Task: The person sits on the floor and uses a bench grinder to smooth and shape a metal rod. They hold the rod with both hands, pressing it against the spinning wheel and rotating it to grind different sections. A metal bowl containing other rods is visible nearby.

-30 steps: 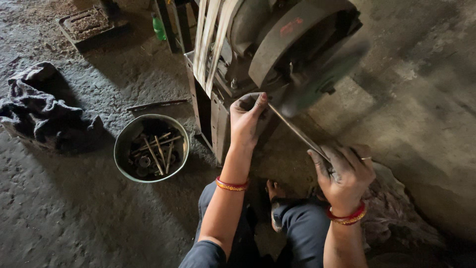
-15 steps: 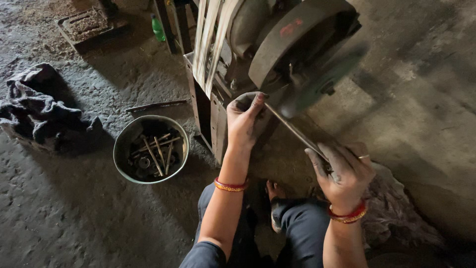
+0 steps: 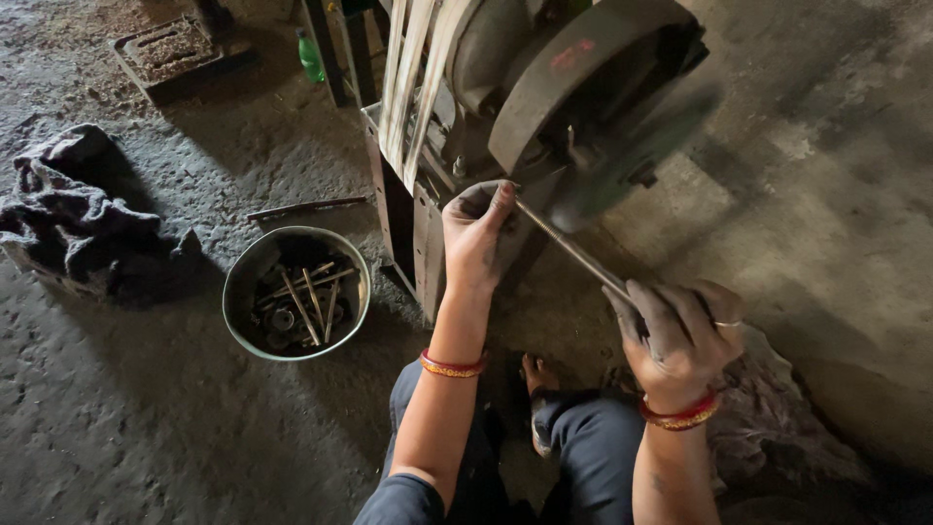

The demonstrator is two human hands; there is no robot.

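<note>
A thin metal rod (image 3: 573, 251) runs from my right hand (image 3: 680, 335) up to my left hand (image 3: 476, 233). My right hand grips its near end in a fist. My left hand pinches the far end and steadies it against the blurred green wheel (image 3: 632, 156) of a belt-driven grinding machine (image 3: 525, 107). Both hands are blackened with grime, and each wrist carries a red and gold bangle. I squat on the floor, knees below the rod.
A round metal bowl (image 3: 238, 292) holding several rods and small parts stands on the floor at the left. A dark crumpled cloth (image 3: 78, 219) lies further left. A loose rod (image 3: 306, 206), a green bottle (image 3: 311, 58) and a flat tray (image 3: 175, 49) are behind.
Both hands keep their grip on the rod at the wheel. My left hand has shifted slightly along the rod's far end; nothing else has moved.
</note>
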